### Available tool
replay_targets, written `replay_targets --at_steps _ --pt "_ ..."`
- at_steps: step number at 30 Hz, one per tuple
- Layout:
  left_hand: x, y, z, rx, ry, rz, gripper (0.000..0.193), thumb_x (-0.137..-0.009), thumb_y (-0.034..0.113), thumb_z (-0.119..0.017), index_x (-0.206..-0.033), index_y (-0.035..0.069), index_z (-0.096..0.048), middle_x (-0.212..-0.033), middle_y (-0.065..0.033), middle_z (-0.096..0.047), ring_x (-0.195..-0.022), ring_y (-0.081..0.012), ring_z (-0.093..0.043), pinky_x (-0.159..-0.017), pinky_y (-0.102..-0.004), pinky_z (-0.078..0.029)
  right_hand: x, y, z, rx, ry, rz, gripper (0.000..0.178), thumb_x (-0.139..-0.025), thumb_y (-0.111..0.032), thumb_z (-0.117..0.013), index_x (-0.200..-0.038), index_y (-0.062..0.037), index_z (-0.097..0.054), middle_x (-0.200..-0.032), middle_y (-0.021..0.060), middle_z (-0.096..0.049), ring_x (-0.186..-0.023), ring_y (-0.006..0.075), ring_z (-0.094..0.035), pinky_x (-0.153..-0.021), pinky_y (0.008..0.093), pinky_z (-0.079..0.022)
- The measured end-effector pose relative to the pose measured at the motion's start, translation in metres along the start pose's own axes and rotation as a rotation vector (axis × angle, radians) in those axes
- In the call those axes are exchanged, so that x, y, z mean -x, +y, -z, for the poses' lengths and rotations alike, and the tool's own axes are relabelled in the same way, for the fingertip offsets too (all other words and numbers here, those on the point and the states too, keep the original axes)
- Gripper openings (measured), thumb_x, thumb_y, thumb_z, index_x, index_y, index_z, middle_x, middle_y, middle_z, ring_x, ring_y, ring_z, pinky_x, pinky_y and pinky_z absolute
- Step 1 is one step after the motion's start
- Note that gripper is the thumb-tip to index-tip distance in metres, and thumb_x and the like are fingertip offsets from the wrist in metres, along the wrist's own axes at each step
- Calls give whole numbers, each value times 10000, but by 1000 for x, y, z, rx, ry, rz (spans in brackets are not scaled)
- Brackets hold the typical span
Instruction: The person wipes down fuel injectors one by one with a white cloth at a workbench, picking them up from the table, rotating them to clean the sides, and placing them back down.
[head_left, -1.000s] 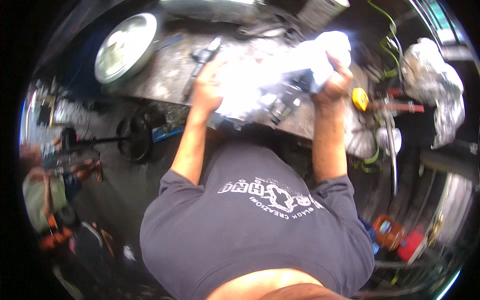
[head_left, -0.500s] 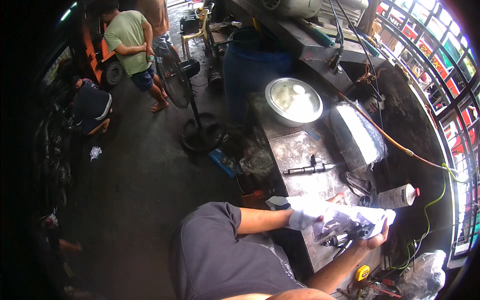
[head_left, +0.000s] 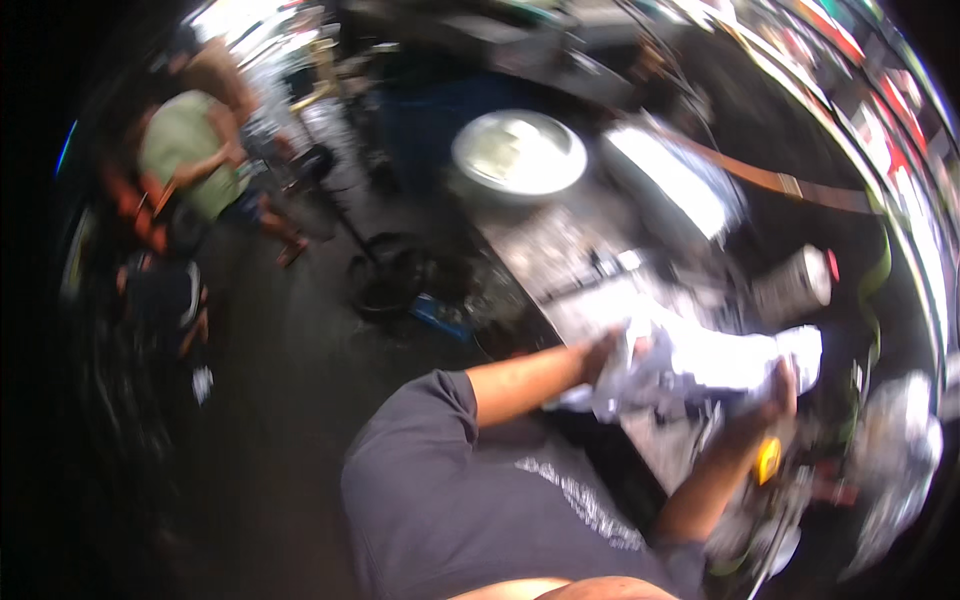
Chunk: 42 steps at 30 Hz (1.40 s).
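Observation:
A white cloth [head_left: 700, 362], washed out by bright light, stretches between my two hands above the metal bench [head_left: 560, 235]. My left hand [head_left: 603, 358] grips its left end, fingers partly hidden in the folds. The right end is held by my right hand [head_left: 780, 393], closed on the cloth. Whether a part lies inside the cloth cannot be made out through the blur. Beyond my left hand, a metal fuel injector [head_left: 598, 268] lies on the bench.
Farther back are a round lidded pot [head_left: 520, 152] and a plastic-wrapped package [head_left: 675, 180]. To the right are a white bottle with a red cap [head_left: 797, 285], a yellow tape measure [head_left: 767, 460] and clear plastic [head_left: 900, 450]. A standing fan's base [head_left: 388, 275] and people [head_left: 190, 150] are at left.
The view has swung and blurred. My hands have lifted and spread the cloth; the dark injector-like part seen by my right hand before no longer shows clearly.

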<state>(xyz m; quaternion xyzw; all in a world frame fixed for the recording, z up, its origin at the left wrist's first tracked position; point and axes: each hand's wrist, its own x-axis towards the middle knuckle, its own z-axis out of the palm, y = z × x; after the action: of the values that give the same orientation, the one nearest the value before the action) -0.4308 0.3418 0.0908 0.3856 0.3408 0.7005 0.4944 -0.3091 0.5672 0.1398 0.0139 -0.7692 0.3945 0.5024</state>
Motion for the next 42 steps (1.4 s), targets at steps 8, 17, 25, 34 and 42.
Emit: replay_targets --at_steps 8,17,25,34,42 --pt "-87 53 -37 -837 239 -138 749 -545 315 -824 -1137 -19 -507 -1018 -182 -588 -961 -292 -576 -847 -363 -449 -50 -26 -54 -517 160 -550 181 -663 32 -628 -836 -20 -624 -757 52 -635 -737 148 -610 -674 277 -478" --pt "-90 52 -38 -536 -105 291 659 -501 28 -811 -1102 -10 -543 -929 -104 -630 -854 -209 -602 -799 -312 -485 -24 -72 -36 -473 -108 -537 194 -653 -12 -637 -844 3 -604 -777 70 -624 -694 153 -595 -627 278 -472" --pt "-95 11 -34 -90 -117 337 448 -570 16 -684 -1004 -17 -576 -918 -110 -616 -800 -227 -617 -784 -349 -497 -53 -52 -20 -708 -282 -671 229 -640 -72 -678 -857 -17 -628 -761 52 -627 -689 131 -590 -644 263 -469" --pt "-117 21 -43 -699 214 117 489 -598 56 -744 -1040 -1 -542 -947 -59 -605 -877 -151 -586 -768 -291 -480 -54 -43 -44 0 245 -393 145 -659 -110 -692 -761 -21 -639 -667 56 -641 -614 112 -605 -598 264 -486" --pt "-104 39 -48 -379 146 136 589 -549 -12 -778 -1082 3 -530 -956 -64 -603 -907 -224 -596 -791 -353 -502 -63 -66 -23 -395 -100 -420 182 -666 -85 -757 -795 -22 -644 -752 34 -646 -697 115 -595 -661 256 -466"
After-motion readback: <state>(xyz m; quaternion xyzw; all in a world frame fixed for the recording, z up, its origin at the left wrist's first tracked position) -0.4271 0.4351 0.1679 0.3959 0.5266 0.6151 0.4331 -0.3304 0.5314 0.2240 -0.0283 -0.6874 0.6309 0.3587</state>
